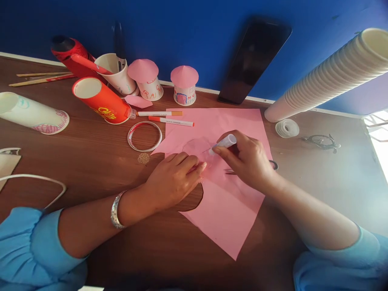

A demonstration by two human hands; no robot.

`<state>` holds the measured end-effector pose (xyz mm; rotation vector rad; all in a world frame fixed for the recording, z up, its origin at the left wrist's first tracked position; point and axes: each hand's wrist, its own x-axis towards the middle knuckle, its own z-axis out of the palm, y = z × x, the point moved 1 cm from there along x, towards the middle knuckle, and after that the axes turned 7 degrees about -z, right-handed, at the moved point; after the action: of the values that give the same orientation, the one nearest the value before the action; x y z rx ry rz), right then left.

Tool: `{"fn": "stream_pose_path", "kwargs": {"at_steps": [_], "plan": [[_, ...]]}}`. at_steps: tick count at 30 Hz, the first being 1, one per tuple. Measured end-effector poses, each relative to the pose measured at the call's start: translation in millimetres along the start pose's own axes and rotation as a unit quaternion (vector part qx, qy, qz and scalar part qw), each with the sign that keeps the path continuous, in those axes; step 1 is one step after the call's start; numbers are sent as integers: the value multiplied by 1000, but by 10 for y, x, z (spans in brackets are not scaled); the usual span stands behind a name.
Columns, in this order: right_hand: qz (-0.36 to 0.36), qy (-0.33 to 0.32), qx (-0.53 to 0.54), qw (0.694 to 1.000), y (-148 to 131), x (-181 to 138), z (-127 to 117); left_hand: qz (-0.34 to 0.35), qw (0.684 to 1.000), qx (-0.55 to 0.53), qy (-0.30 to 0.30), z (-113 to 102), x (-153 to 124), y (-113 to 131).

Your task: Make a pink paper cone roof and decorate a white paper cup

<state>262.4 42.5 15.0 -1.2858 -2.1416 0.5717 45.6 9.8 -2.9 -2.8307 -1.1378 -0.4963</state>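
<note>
A large pink paper sheet (230,210) lies on the brown table with a round piece cut out of its left edge. On it rests a pink paper circle (197,146). My left hand (172,180) lies on the sheet, fingers pressed together on the circle's edge. My right hand (247,161) grips a small white glue stick (224,142), its tip down on the circle. Scissors (273,165) lie mostly hidden under my right hand.
Two decorated cups with pink cone roofs (148,83) (184,85) stand at the back. An orange cup (101,101), a white cup (30,113), two markers (169,118), a cut cup rim (144,136), a leaning phone (253,60), a cup stack (330,76) and tape (287,128) surround the sheet.
</note>
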Motion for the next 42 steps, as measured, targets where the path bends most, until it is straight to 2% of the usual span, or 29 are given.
{"fn": "stream_pose_path", "kwargs": {"at_steps": [3, 10, 13, 21, 31, 37, 39, 42], "plan": [[-41, -7, -45, 998, -98, 85, -47, 3, 1000, 10, -13, 4, -1, 0], [-67, -128, -114, 983, -175, 142, 95, -4, 1000, 0, 0, 20, -18, 1], [-82, -150, -124, 977, -157, 109, 150, -7, 1000, -4, 7, 26, -22, -1], [-97, -147, -137, 975, -129, 113, 118, -4, 1000, 5, 2, 17, -19, -6], [-78, -136, -145, 977, -38, 131, 53, 4, 1000, 9, 5, 37, -40, -16], [-53, -66, -131, 988, -75, 134, -49, 9, 1000, 11, 6, 20, -18, -7], [-65, -78, -113, 988, -129, 117, -15, 8, 1000, 11, 10, 24, -14, -5], [-96, -132, -106, 981, -192, 89, 91, 4, 1000, 8, 21, 39, -18, -5]]}}
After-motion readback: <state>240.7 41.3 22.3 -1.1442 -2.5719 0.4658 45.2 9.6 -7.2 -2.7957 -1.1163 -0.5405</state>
